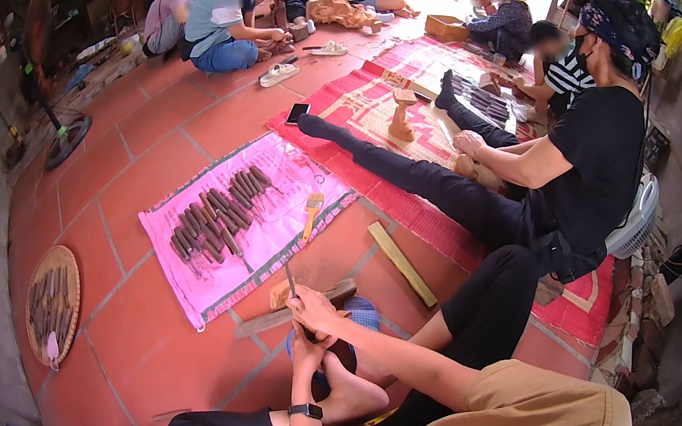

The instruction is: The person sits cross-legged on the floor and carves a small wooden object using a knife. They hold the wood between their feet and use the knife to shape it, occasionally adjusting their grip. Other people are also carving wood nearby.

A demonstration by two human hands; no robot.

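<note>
Both my hands are closed on what looks like a carving chisel (pixel 290 281), its slim dark blade pointing up and away from me. My left hand (pixel 304 356), below a wrist with a black watch, wraps round the lower, dark handle end. Higher up, my right hand (pixel 314 309) grips near the base of the blade and partly covers the tool. Just beyond my hands lie a light wooden block (pixel 281 293) and a weathered wooden plank (pixel 273 318). A blue patterned thing (pixel 363 312) sits beside my bare foot, partly hidden by my hands.
Ahead, a pink cloth (pixel 181 280) bears several dark-handled carving tools (pixel 207 222) and a brush (pixel 313 210). A woven tray (pixel 76 320) of tools stands left, a wooden strip (pixel 402 264) right. A person in black (pixel 590 135) sits on the red mat (pixel 357 93); others work farther back.
</note>
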